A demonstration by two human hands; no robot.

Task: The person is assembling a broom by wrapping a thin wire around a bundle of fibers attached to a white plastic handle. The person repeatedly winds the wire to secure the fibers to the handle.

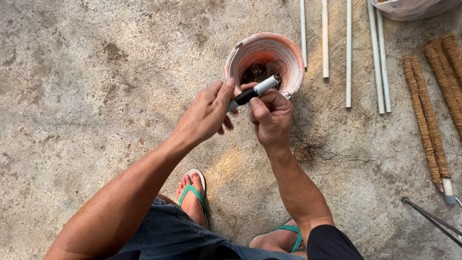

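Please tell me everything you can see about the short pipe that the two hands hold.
The pipe is short and round, white at its upper right end and wrapped in black lower down. It looks like plastic. It lies tilted above the orange bucket. The right hand grips its middle; the left hand pinches its lower end.

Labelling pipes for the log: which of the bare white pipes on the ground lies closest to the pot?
The leftmost white pipe: it runs right along the pot's right rim. The other white pipes lie further right, towards the fibre-wrapped poles.

White bag [414, 8] top-cropped, contents perhaps soil.
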